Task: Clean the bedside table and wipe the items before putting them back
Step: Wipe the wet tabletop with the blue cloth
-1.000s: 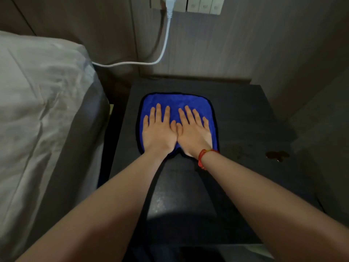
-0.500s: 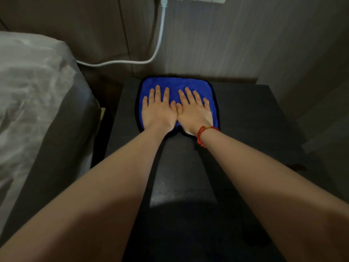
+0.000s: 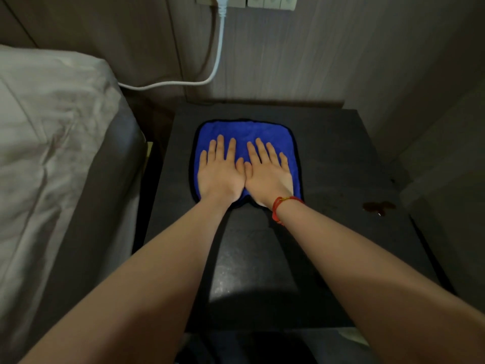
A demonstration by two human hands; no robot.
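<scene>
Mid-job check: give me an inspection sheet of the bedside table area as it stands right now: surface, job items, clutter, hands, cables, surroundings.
Surface: dark bedside table, top bare apart from the cloth; a brownish stain sits near its right edge, not yet wiped.
Job's things: blue cloth spread flat on the rear middle of the top; no other items to wipe in view.
Clutter: nothing seen.
Hands: left hand and right hand lie flat, palms down, side by side on the cloth, thumbs touching; no grip on anything. A red bracelet is on the right wrist.
Cables: white cable plugged into the wall sockets, running left behind the bed.
Surroundings: bed with pale bedding at left, panelled wall behind.
</scene>
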